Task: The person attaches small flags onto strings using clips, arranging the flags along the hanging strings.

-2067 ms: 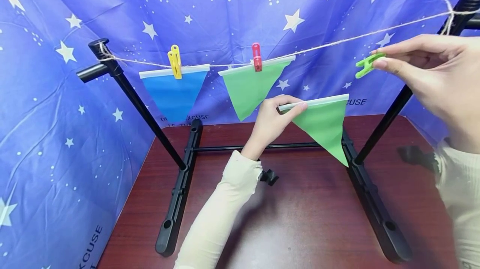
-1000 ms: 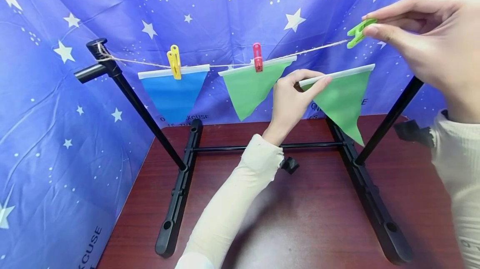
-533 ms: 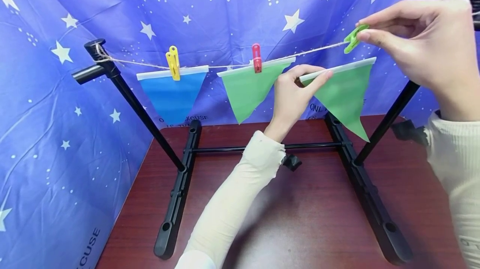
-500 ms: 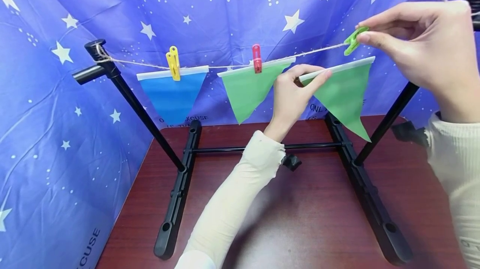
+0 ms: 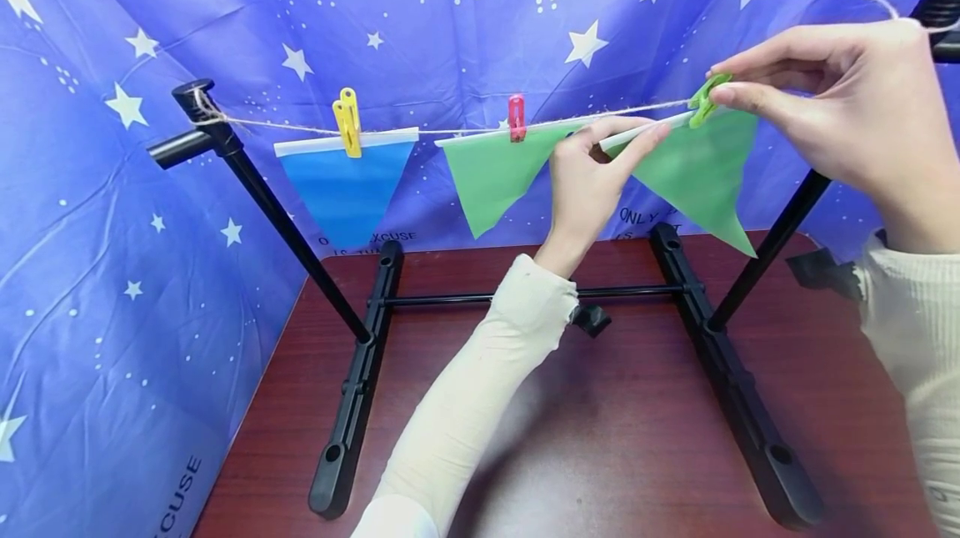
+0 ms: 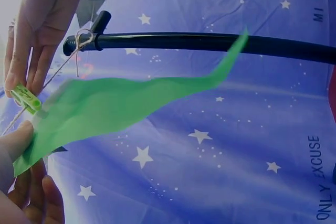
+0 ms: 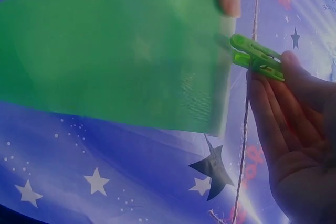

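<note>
In the head view my left hand [image 5: 588, 179] pinches the left end of a green pennant's white top strip. This pennant [image 5: 693, 171] hangs at the right, its lower tip bent. My right hand [image 5: 855, 104] squeezes a bright green clothespin [image 5: 703, 103] between thumb and fingertips. The twine [image 5: 648, 108] runs into the clothespin. In the right wrist view, the clothespin's jaws reach the pennant's white edge [image 7: 227, 77], with the twine crossing the clothespin. A second green pennant [image 5: 498, 179] hangs from a red clothespin [image 5: 517, 118], and a blue pennant [image 5: 348, 188] from a yellow clothespin [image 5: 347, 123].
The twine is tied between a left black post [image 5: 285, 225] and a right black post [image 5: 780, 250]. Their feet stand on a dark red wooden table [image 5: 637, 438], joined by a thin crossbar [image 5: 442, 299]. A blue star-patterned cloth [image 5: 450, 21] hangs behind.
Both hands came together: the left raised the pennant up and rightward, while the right brought the green clothespin onto the twine, then down to the pennant's white strip.
</note>
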Available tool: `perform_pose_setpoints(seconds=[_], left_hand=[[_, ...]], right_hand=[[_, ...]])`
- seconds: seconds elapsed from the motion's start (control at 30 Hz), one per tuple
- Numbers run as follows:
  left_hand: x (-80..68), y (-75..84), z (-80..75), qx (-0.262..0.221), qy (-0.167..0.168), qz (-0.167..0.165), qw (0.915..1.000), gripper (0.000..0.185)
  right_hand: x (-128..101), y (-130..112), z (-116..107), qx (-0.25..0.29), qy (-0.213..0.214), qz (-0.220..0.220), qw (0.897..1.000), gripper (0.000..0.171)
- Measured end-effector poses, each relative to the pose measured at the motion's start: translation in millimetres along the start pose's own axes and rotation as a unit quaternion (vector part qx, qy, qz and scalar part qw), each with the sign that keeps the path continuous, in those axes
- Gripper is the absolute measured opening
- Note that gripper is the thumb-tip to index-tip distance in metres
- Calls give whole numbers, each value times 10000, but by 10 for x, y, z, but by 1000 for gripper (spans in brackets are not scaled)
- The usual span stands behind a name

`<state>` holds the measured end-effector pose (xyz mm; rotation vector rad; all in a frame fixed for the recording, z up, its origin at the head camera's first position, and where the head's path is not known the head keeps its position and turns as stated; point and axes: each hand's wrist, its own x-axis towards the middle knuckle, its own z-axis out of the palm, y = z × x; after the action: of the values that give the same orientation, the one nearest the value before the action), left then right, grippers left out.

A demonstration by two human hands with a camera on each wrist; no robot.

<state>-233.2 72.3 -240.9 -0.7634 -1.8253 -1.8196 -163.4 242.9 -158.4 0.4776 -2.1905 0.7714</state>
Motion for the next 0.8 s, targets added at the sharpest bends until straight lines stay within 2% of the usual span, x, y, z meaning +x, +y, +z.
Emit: perform_pose_setpoints(seconds=[0.37, 0.57, 0.8], left_hand=[[21, 68, 44, -521, -58, 88, 9986, 20], [20, 79, 54, -737, -159, 251, 9968, 18], [18, 83, 50, -1021, -215, 248, 9942, 17]], right_hand=[[-9, -11, 5, 206, -94, -73, 9997, 15], [-24, -8, 12, 10, -221, -64, 9997, 20], [-35, 30, 14, -135, -546, -121, 9983, 29]])
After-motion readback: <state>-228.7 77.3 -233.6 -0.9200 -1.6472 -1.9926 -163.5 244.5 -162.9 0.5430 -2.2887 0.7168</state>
